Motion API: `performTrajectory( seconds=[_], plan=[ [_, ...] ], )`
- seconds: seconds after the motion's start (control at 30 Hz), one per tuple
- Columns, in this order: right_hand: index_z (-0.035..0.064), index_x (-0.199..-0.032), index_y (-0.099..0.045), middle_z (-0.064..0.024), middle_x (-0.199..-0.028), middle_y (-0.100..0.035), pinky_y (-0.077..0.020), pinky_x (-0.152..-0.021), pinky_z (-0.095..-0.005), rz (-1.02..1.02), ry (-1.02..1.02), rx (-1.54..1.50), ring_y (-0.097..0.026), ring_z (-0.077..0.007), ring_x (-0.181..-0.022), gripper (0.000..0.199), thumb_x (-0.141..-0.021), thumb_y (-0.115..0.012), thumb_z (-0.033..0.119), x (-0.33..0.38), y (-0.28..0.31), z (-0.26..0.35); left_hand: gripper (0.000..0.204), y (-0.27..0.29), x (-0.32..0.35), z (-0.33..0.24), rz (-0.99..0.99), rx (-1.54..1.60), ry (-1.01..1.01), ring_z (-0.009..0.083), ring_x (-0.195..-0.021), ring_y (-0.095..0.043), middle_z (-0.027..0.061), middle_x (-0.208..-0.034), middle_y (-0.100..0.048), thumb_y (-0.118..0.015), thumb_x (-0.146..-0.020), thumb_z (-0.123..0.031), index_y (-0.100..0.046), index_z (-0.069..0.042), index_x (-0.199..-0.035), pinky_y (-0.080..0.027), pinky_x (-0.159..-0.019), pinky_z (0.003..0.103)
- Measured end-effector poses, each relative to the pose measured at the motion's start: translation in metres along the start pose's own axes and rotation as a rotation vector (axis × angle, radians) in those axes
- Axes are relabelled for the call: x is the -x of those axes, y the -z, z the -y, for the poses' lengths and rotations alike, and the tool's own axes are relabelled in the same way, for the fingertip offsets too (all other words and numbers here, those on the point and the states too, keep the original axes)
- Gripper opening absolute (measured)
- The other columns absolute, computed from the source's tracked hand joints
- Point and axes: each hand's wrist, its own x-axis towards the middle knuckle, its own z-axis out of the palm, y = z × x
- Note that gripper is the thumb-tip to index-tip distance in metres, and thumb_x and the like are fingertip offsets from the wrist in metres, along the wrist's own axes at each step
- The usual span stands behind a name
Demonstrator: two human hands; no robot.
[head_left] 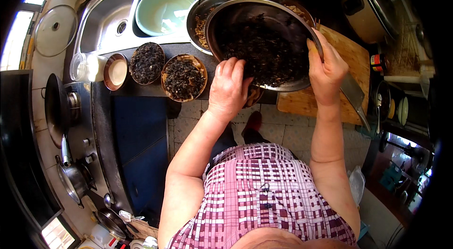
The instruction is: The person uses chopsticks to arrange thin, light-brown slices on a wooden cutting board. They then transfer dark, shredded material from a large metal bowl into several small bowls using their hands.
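Note:
A large metal bowl [222, 18] is tilted toward me, with dark shredded food [271, 55] spread over its inside. My right hand [328, 67] grips its right rim, thumb on the inner side. At the lower left rim is my left hand [229, 84], its fingers curled together beside the dark food; what they hold, if anything, is hidden. Just below that hand, another small bowl [255, 97] shows only in part. Left of it stand a bowl of dark shreds with brown pieces [184, 78] and a bowl heaped with dark shreds [147, 63].
Behind the tilted bowl stands another metal bowl [194, 13] with brown bits. A cleaver [353, 93] lies on the wooden cutting board [302, 100] at right. The sink [101, 25] holds a pale green basin [146, 11]. A wok [55, 107] is on the stove at left.

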Motion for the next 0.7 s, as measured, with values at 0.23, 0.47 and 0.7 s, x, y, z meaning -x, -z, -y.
performTrajectory(
  seconds=[0.23, 0.47, 0.7],
  plan=[
    [0.0048, -0.115, -0.067, -0.0154, -0.086, -0.069, -0.0527, -0.066, -0.0290, 0.014, -0.002, -0.005, -0.069, -0.0227, -0.073, 0.036, -0.081, -0.067, -0.008, 0.000, 0.004, -0.003, 0.065, 0.008, -0.008, 0.001, -0.044, 0.069, 0.061, 0.0396, -0.108, -0.053, 0.0199, -0.119, -0.052, -0.077, -0.071, -0.007, -0.048, 0.000, -0.129, -0.049, -0.090, 0.042],
    [0.0046, -0.113, -0.068, -0.0147, -0.089, -0.071, -0.0529, -0.068, -0.0278, 0.011, -0.072, -0.048, -0.070, -0.0205, -0.075, 0.034, -0.081, -0.068, -0.006, 0.000, 0.003, -0.002, 0.063, 0.003, -0.011, 0.002, 0.127, -0.028, 0.132, 0.0385, -0.104, -0.055, 0.0215, -0.118, -0.055, -0.078, -0.073, -0.011, -0.049, 0.002, -0.127, -0.049, -0.089, 0.042],
    [0.0061, -0.112, -0.069, -0.0146, -0.088, -0.071, -0.0528, -0.067, -0.0268, -0.019, -0.046, -0.011, -0.070, -0.0191, -0.074, 0.032, -0.082, -0.070, -0.004, -0.001, 0.000, -0.004, 0.048, -0.002, 0.005, 0.002, 0.113, 0.035, 0.057, 0.0364, -0.102, -0.054, 0.0166, -0.113, -0.056, -0.075, -0.074, -0.010, -0.056, -0.003, -0.118, -0.049, -0.088, 0.042]
  ],
)
